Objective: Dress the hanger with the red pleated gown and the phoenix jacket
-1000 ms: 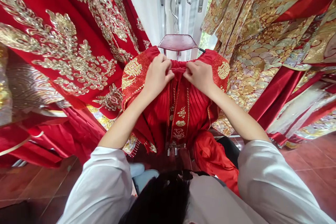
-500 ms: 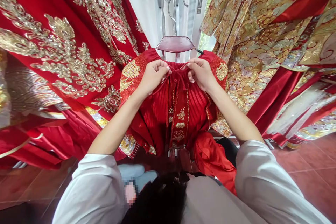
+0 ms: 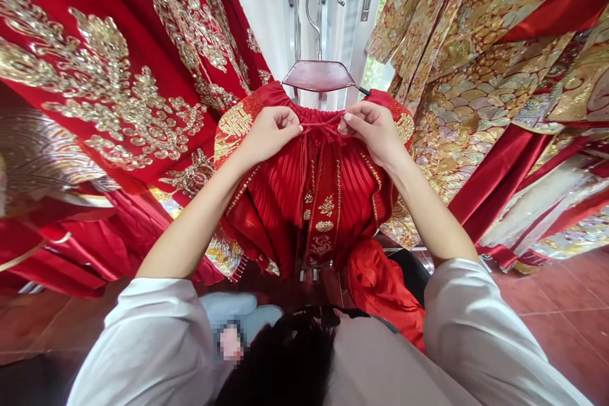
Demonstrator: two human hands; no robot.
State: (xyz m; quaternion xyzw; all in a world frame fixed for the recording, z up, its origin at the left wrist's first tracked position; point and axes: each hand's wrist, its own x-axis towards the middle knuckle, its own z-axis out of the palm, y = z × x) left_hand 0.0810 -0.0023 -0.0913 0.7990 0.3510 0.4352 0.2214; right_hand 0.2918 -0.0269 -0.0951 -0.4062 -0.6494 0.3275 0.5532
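A red pleated skirt with gold embroidery hangs from a hanger with a dark red bar and a metal hook. At its gathered waist runs a thin red drawstring. My left hand pinches the drawstring left of the middle, thumb and fingers pressed together. To the right, my right hand has its fingers closed on the cord, which is stretched between both hands. Loops of cord bunch near the right fingertips; whether they form a knot I cannot tell.
On the left hangs a red garment with gold beadwork. Gold patterned robes hang on the right. Red cloth drapes low near my body, above red floor tiles. A metal door frame stands behind the hanger.
My left hand has shifted slightly left and down, and my right hand slightly right. The drawstring now runs tauter between them, its loops drawn closer in.
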